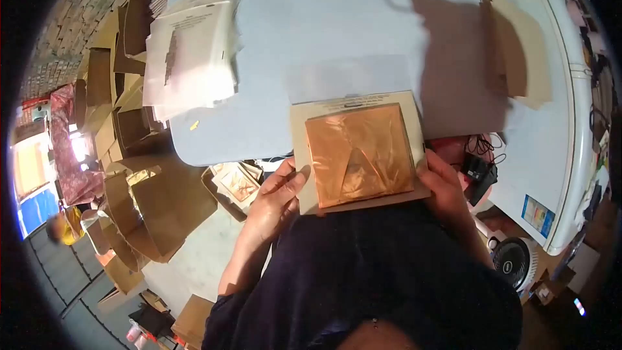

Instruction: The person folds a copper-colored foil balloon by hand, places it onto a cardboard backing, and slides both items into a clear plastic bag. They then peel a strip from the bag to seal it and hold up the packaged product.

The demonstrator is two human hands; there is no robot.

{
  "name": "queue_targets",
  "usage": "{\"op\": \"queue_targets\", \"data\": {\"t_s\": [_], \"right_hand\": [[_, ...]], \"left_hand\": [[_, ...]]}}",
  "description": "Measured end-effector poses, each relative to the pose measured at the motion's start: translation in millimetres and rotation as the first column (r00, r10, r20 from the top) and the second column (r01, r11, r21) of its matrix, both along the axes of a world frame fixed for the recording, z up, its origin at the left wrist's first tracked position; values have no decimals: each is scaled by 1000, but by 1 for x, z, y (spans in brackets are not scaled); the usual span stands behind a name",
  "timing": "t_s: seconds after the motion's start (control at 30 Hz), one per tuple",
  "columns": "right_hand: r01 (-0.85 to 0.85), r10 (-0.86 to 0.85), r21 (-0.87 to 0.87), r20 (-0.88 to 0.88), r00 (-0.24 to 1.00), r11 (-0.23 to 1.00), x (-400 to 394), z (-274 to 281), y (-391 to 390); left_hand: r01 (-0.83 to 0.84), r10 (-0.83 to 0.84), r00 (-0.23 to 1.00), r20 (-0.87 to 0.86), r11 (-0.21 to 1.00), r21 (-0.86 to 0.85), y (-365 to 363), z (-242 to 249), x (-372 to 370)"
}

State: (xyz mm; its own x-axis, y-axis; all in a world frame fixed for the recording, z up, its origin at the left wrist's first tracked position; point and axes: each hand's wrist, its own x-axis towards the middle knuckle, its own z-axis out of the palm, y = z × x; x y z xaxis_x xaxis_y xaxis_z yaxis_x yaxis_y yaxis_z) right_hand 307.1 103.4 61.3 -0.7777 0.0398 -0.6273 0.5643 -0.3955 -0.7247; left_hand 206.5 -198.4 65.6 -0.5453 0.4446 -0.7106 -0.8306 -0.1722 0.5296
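Just in front of my body, both hands hold a cream card [300,133] with a shiny copper-coloured foil packet [363,155] lying on it. The foil is wrinkled and roughly square; printed text runs along the card's far edge. A clear plastic sleeve [350,74] extends beyond that edge over the table. My left hand [275,198] pinches the card's left side between thumb and fingers. On the opposite side, my right hand [446,181] grips the card's right edge, thumb on top. The fingers beneath the card are partly hidden.
A pile of clear printed sleeves [194,52] lies at the pale table's [311,13] left. Cream cards [528,58] lie at the right, partly in shadow. Cardboard boxes [172,207] crowd the left floor, one small box [236,185] holding foil packets. A fan [514,262] stands lower right.
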Motion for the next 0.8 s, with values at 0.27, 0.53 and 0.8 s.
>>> {"op": "queue_targets", "data": {"t_s": [0.27,0.53,0.8], "right_hand": [[-110,106,215,32,994,970,23,-14,5],[-187,190,359,26,981,915,25,-14,5],[-213,236,216,-90,968,953,11,-9,9]], "left_hand": [[283,-301,940,-160,951,-124,-21,-5,8],[303,-331,930,-159,936,-180,-18,1,8],[311,-310,929,-204,950,-27,-22,-11,5]]}}
